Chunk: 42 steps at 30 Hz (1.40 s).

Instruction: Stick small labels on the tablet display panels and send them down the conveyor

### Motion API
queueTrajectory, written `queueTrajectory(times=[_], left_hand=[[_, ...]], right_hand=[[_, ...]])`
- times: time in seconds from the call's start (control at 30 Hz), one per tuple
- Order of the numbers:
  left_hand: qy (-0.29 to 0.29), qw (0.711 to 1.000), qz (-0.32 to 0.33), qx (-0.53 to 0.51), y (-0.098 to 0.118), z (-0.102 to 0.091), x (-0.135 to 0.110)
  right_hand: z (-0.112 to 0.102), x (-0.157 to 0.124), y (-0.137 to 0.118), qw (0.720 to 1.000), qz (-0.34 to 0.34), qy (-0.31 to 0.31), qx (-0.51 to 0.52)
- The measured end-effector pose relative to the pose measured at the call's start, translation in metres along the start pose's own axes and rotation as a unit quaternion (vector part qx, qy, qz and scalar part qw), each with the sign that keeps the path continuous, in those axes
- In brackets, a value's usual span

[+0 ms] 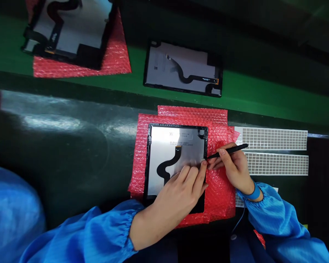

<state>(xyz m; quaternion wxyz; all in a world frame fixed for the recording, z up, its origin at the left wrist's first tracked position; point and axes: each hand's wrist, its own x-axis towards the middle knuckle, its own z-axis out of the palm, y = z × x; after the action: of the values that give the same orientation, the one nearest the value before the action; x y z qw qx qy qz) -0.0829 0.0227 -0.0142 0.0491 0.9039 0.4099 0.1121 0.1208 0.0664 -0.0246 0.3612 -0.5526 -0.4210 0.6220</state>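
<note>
A tablet screen panel (159, 146) with a silver back, black frame and wavy black ribbon cable (164, 168) lies on red bubble wrap (222, 197). My left hand (181, 186) rests over the panel's lower right part, index fingertip pressed at the right edge; the hand covers the cable's lower end. Just right of that edge, my right hand (233, 166) is closed round slim black tweezers (235, 149). Their pointed tip meets the frame beside my left index finger. Whether anything sits in the tip is too small to tell.
Sheets of small grid-like stickers (275, 139) lie to the right. On the green strip behind are another screen panel (186, 67) and, at upper left, a panel (71, 40) on red bubble wrap. A blue sleeve (13, 204) of another person shows at lower left.
</note>
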Motion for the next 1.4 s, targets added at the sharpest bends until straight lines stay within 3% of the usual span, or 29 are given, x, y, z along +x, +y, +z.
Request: queueTrajectory(times=[0.47, 0.63, 0.77, 0.9, 1.0, 1.1, 1.17, 1.27, 1.4], left_hand=[[-0.011, 1.000, -0.010, 0.003, -0.001, -0.003, 0.006], [-0.009, 1.000, -0.030, -0.006, -0.005, -0.001, 0.007], [-0.013, 0.998, -0.019, -0.051, -0.020, -0.002, 0.004], [-0.014, 0.997, -0.043, -0.060, -0.027, -0.017, -0.001], [0.021, 0.999, -0.025, -0.035, -0.009, -0.028, -0.006], [0.019, 0.994, 0.076, -0.070, 0.028, -0.030, -0.009], [-0.010, 0.988, 0.124, -0.096, 0.054, -0.022, -0.012], [-0.058, 0.985, 0.132, -0.098, 0.081, -0.006, -0.017], [-0.110, 0.983, 0.130, -0.062, 0.090, 0.008, -0.021]], right_hand=[[0.000, 0.004, 0.002, 0.999, -0.013, 0.007, 0.048], [-0.006, 0.004, -0.012, 0.995, -0.029, 0.024, 0.093], [-0.029, -0.025, -0.032, 0.990, -0.085, 0.084, 0.070], [-0.056, -0.084, -0.030, 0.985, -0.111, 0.133, 0.010], [-0.069, -0.126, -0.007, 0.986, -0.083, 0.142, -0.036], [-0.074, -0.151, 0.022, 0.986, -0.038, 0.134, -0.087], [-0.073, -0.158, 0.038, 0.984, -0.020, 0.134, -0.115], [-0.070, -0.159, 0.053, 0.980, -0.014, 0.145, -0.137], [-0.069, -0.157, 0.060, 0.978, -0.017, 0.144, -0.149]])
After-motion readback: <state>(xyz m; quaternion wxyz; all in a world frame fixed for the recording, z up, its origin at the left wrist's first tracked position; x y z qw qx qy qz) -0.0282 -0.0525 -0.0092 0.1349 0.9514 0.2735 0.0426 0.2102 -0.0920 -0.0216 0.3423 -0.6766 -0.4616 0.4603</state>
